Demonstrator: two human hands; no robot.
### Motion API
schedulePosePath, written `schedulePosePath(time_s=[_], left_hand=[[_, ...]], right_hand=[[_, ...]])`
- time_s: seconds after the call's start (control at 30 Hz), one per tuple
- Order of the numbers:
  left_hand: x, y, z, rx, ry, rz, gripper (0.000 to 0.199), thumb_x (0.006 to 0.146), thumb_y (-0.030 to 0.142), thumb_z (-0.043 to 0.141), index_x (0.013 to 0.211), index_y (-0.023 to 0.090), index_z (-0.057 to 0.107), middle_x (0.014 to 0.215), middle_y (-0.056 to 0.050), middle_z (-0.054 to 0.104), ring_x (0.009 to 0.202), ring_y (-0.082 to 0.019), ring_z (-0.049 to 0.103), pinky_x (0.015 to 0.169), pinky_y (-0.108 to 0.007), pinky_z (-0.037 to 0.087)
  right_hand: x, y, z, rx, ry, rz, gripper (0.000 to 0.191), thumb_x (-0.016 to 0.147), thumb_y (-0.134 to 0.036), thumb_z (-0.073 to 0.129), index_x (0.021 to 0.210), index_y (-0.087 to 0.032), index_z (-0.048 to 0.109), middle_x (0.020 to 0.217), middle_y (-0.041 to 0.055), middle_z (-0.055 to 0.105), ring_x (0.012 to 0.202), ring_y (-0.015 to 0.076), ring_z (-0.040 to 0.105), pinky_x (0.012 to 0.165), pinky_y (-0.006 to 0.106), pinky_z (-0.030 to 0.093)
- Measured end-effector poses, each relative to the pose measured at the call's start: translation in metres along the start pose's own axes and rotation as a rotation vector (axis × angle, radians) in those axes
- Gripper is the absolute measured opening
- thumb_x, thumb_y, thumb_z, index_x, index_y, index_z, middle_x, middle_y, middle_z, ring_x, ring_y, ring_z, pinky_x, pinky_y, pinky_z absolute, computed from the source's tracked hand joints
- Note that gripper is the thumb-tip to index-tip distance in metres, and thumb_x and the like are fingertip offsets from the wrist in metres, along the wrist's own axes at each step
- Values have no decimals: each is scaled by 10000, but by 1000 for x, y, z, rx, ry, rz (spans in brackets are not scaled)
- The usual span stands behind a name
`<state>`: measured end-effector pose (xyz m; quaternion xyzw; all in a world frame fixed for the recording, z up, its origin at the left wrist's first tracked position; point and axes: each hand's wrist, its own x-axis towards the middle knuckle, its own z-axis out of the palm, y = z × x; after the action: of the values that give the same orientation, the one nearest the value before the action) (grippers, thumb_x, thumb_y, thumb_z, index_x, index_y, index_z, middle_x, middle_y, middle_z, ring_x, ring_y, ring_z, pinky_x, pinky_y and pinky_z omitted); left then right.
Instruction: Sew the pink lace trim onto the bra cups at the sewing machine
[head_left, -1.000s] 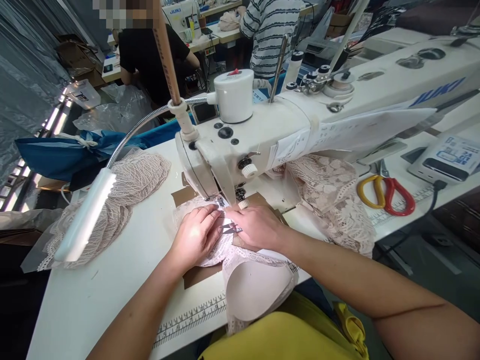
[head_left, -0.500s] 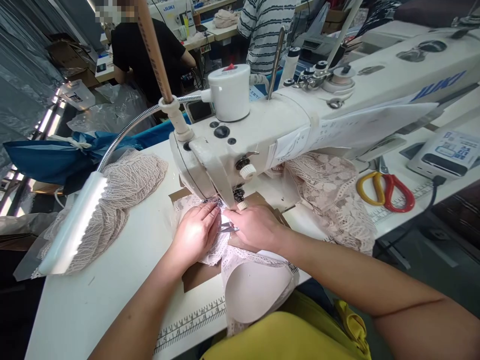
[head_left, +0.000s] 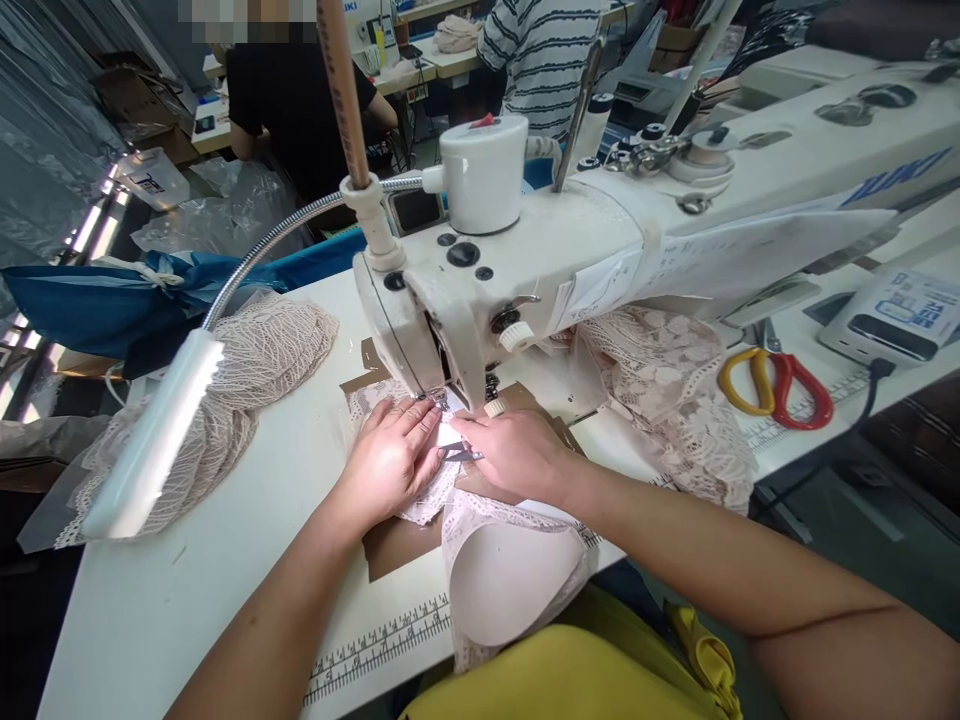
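My left hand [head_left: 391, 455] lies flat on pale pink lace [head_left: 426, 500], fingers stretched toward the needle area of the white sewing machine [head_left: 420, 320]. From my curled right hand [head_left: 517, 450] juts the pointed metal blade of small thread snips [head_left: 459, 454]. Thumb and fingertips of that hand meet the lace edge just right of the presser foot [head_left: 441, 400], and most of the snips is hidden in the palm. A moulded bra cup [head_left: 514, 580] with lace trim hangs over the table's front edge, joined to the work under my hands as far as I can see.
A lit lamp [head_left: 154, 440] on a bendy neck stands at left over stacked lace pieces [head_left: 277, 335]. More lace [head_left: 660, 400] is piled right of the machine, near scissors with yellow and red handles [head_left: 776, 385] and a white box [head_left: 889, 315]. Two people sit or stand beyond.
The view has shifted slightly, so the machine sits a little further right. My left hand's fingers look a bit more spread on the lace; the right hand keeps the snips in nearly the same place.
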<state>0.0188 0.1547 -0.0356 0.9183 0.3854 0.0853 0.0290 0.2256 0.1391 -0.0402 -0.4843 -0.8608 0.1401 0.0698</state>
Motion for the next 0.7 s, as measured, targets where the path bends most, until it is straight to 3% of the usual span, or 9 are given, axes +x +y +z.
schedulePosePath(time_s=[0.27,0.5,0.7], left_hand=[[1,2,-3,22,62,2,349,924,262,447,1189,110,615,1064,-167,674,1103,-334,549,942,-514,423],[0,2,4,-70,117,63,307,922,192,448,1169,139,624,1116,-136,676,1034,-280,576,899,-459,481],[-1,0,8,-97,115,16,318,930,205,434,1183,167,623,1054,-126,693,1037,-281,587,897,-475,490]], right_hand=[[-1,3,-3,2,-9,-53,324,841,-349,569,1120,-199,635,1046,60,701,769,206,612,568,298,295],[0,4,-4,4,-7,-64,258,858,-276,531,1082,-205,638,991,38,700,740,179,598,552,306,252],[0,2,-3,9,-19,-29,314,881,-395,524,1118,-216,624,949,41,711,715,190,599,533,298,217]])
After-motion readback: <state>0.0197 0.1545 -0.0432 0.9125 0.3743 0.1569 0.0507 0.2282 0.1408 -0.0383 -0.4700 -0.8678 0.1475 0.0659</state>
